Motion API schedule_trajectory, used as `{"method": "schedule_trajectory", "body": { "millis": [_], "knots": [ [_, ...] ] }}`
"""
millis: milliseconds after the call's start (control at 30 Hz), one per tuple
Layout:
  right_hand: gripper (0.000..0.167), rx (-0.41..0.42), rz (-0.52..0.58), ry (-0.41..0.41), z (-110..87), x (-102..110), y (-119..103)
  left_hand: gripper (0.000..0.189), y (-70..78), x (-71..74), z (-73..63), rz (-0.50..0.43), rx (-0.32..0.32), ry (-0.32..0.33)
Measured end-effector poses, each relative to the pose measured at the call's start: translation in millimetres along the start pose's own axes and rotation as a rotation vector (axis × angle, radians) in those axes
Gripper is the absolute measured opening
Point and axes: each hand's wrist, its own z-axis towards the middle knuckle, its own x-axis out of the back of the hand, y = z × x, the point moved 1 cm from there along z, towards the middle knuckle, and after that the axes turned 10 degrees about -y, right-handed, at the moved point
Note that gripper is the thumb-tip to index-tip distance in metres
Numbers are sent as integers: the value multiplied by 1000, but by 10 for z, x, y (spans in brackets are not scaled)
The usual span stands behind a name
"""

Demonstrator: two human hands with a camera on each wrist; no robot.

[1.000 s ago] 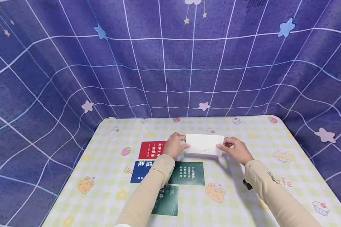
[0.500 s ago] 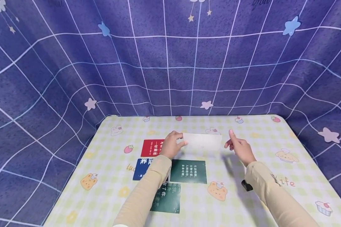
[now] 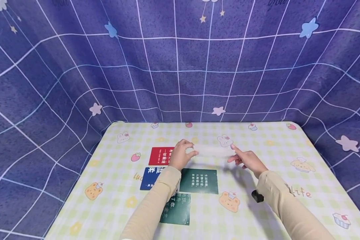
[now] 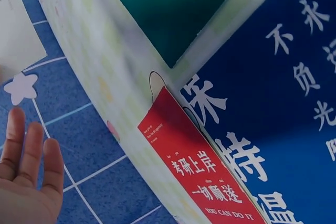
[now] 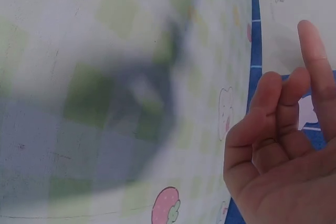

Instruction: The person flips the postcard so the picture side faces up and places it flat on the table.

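Note:
A white card, blurred and tilted nearly flat, hangs above the far middle of the table. At its left end, my left hand pinches it near the corner. My right hand is at the card's right end with its fingertips right at the edge. In the right wrist view, one straight finger overlaps the card while the other fingers are bent; the thumb is hidden. The left wrist view shows the card's corner above several extended fingers.
Left of centre lie a red card, a blue card and two dark green cards, one to the right and one nearer. My left forearm covers parts of them. A blue grid curtain hangs behind the table.
My right hand let go of the card's right end, lifted off, and is back at that end. The card has tipped from facing me to nearly flat, with the left hand still on it.

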Motion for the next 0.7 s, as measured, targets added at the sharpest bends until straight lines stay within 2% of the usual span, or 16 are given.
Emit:
{"method": "schedule_trajectory", "body": {
  "millis": [133,300,500,700],
  "knots": [
    [58,18,2,-7,4,-2,34,11,-4,-18,-4,-39,8,-5],
    [49,33,41,-6,10,-18,82,12,-7,-40,-4,-11,16,4],
    [32,45,103,6,21,-48,110,21,-4,-60,-7,5,93,5],
    [30,41,120,40,38,-63,118,20,21,-67,-14,89,172,-26]
  ]
}}
